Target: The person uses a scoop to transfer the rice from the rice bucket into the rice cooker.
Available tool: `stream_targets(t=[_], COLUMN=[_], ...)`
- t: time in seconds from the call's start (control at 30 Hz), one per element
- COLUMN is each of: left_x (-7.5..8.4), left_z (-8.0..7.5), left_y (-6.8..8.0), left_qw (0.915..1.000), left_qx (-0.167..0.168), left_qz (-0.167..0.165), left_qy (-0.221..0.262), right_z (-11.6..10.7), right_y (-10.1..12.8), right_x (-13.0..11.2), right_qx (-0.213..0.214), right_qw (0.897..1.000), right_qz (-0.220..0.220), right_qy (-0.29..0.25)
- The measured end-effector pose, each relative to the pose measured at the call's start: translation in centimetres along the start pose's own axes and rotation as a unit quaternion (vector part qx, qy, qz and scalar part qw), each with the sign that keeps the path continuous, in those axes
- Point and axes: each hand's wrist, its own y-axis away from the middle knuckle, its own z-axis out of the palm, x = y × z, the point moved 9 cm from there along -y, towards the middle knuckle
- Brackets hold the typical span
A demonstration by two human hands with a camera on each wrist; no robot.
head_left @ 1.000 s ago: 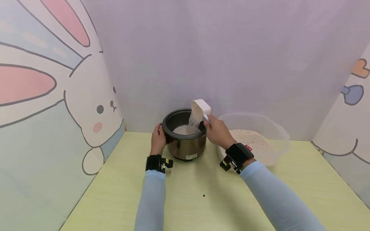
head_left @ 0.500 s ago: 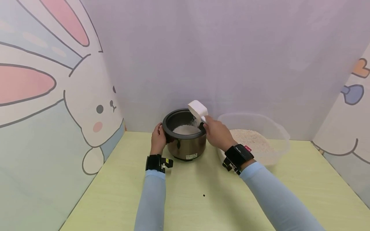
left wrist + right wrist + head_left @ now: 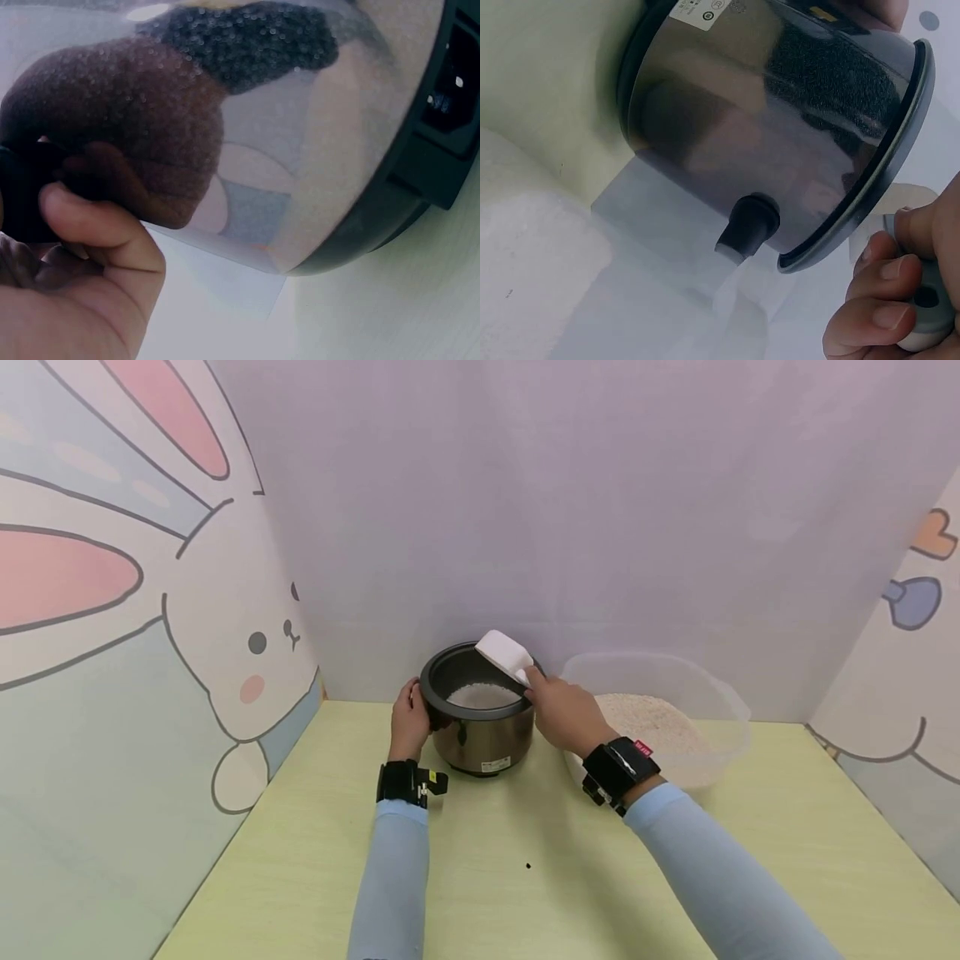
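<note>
In the head view, a shiny dark rice cooker (image 3: 483, 742) stands lidless on the table, with white rice (image 3: 482, 696) inside. My left hand (image 3: 409, 727) holds its left side; the left wrist view shows thumb and fingers curled on a black side handle (image 3: 22, 191). My right hand (image 3: 570, 714) grips a white measuring scoop (image 3: 504, 653) by its handle. The scoop is tipped over the cooker's right rim, its mouth facing down and hidden. In the right wrist view, fingers wrap the scoop handle (image 3: 928, 300) beside the rim, and the cooker's other side handle (image 3: 751, 225) sticks out.
A translucent plastic tub (image 3: 733, 714) with a mound of rice (image 3: 652, 722) stands right of the cooker, partly behind my right wrist. A purple-grey cloth wall (image 3: 570, 510) rises behind. Side walls carry rabbit drawings (image 3: 217, 635). A small black speck (image 3: 528, 866) lies on the table (image 3: 480, 902).
The scoop has tipped further over and moved left and slightly down. Rice was falling from it earlier; no stream shows now. My left hand and the cooker have stayed in place.
</note>
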Motion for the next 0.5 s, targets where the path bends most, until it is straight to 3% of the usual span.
stream_targets(t=[0.33,0.5], left_x=[-0.3,-0.4], left_z=[0.2,0.0], left_y=[-0.2,-0.2], left_qw=[0.9999,0.9999], left_qx=[-0.001,0.000], left_qz=[-0.002,-0.009], left_qy=[0.011,0.006], right_z=[-2.2,-2.1], right_y=[1.4,3.2], right_x=[5.1,8.3], right_qx=[0.037,0.024], right_qw=[0.997,0.996], right_qz=[0.059,0.078], right_qy=[-0.032,-0.041])
